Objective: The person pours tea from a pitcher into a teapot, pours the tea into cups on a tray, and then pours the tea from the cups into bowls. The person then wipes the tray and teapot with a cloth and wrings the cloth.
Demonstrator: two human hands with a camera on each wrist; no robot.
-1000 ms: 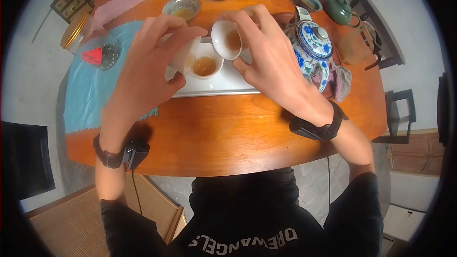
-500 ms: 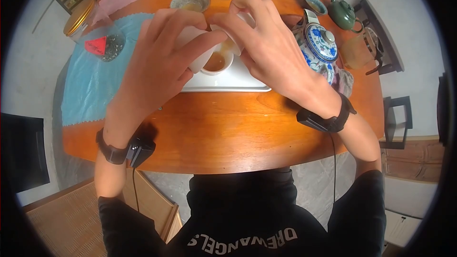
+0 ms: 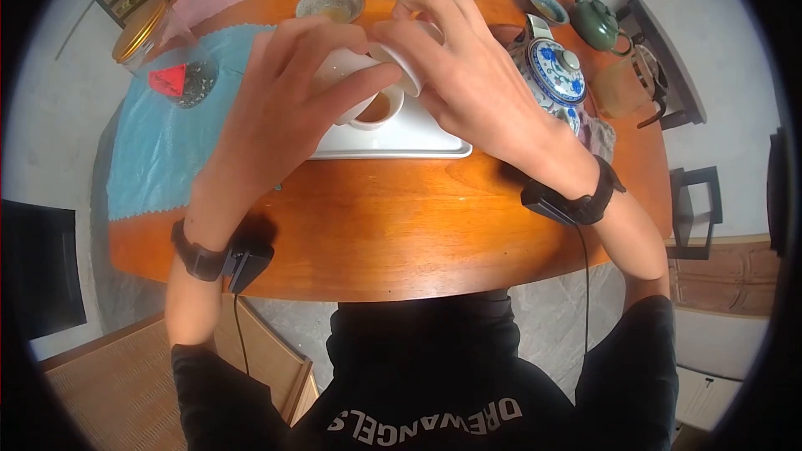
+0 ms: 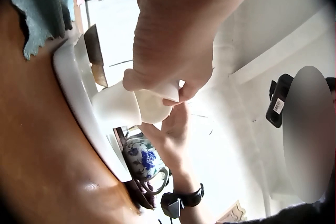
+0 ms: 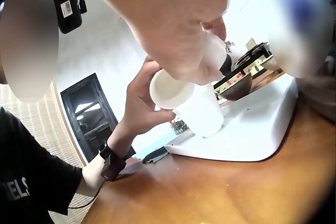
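Note:
Both hands meet above a white tray (image 3: 418, 144) on a round wooden table (image 3: 401, 225). My left hand (image 3: 317, 88) grips a small white cup (image 3: 342, 67), tilted on its side. Against it, my right hand (image 3: 434, 42) pinches a second white cup (image 3: 409, 75), also tipped. Under them a third white cup (image 3: 378, 108) with amber tea stands on the tray. In the right wrist view the left-hand cup (image 5: 170, 90) hangs just over the standing cup (image 5: 202, 116). In the left wrist view my fingers wrap the cup (image 4: 152, 103).
A blue-and-white teapot (image 3: 551, 71) stands right of the tray, with a green teapot (image 3: 595, 21) beyond it. Several small bowls (image 3: 332, 2) line the far edge. A blue cloth (image 3: 167, 142), a glass dish with a red label (image 3: 184, 79) and a gold-lidded tin (image 3: 134, 29) lie left.
The two hands have drawn together over the standing cup. The right-hand cup, whose tea showed a second ago, has tipped further and is now mostly hidden by fingers.

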